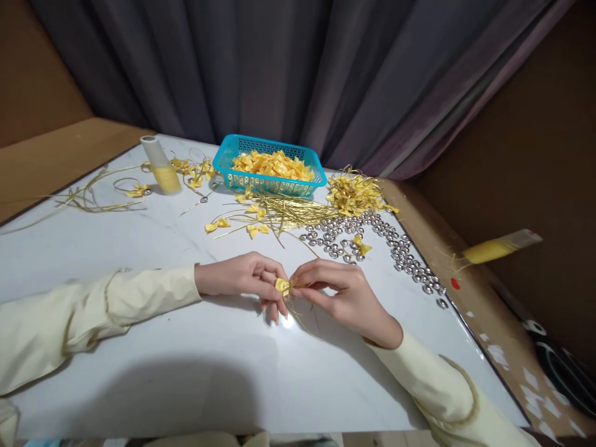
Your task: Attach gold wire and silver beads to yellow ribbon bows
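Over the middle of the white table, my left hand (254,277) pinches a small yellow ribbon bow (282,285) between thumb and fingers. My right hand (338,292) is closed at the bow's right side, its fingertips on a thin gold cord (298,315) whose ends hang below. The fingers partly hide the bow and the cord. Beyond my hands lie a bundle of gold cords (298,211) and many small silver beads (333,233). One loose yellow bow (362,245) rests among the beads.
A turquoise basket (270,186) of yellow bows stands at the back. Beside it are a heap of finished-looking bows (356,192) and a spool of yellow thread (165,174). Another spool (498,247) lies on the right-hand cardboard, with black-handled scissors (559,366) nearer me.
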Demonstrator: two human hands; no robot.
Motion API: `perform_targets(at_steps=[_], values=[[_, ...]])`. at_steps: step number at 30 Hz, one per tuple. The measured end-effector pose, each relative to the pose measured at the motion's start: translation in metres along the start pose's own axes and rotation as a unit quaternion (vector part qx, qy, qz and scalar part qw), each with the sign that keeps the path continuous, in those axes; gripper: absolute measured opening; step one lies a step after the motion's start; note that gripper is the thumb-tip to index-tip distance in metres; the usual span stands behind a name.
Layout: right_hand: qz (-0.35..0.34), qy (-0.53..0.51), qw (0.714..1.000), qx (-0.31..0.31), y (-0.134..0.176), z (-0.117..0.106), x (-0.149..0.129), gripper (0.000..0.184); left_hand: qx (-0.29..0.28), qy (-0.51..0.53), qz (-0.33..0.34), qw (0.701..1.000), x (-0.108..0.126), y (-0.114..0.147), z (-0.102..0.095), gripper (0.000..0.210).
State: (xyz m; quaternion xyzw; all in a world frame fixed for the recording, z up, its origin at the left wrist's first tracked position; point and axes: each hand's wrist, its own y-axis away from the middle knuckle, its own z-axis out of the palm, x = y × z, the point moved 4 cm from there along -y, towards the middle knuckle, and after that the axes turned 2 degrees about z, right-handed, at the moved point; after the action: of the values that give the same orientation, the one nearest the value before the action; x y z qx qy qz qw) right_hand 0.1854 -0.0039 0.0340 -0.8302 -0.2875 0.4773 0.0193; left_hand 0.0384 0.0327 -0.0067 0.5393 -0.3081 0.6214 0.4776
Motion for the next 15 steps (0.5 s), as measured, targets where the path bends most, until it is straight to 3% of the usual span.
perform_targets(at_steps=[10, 15], values=[[0.058, -0.041, 0.997, 0.025, 0.0001, -0.0012, 0.0030, 0.005, 0.106, -0.141, 0.069, 0.982, -0.0026, 0.0065, 0.0071, 0.020], [0.050, -0.055, 0.997, 0.031, 0.0008, -0.0024, 0.0031, 0.006, 0.108, -0.192, 0.104, 0.970, 0.0023, 0.0086, 0.0101, 0.020]])
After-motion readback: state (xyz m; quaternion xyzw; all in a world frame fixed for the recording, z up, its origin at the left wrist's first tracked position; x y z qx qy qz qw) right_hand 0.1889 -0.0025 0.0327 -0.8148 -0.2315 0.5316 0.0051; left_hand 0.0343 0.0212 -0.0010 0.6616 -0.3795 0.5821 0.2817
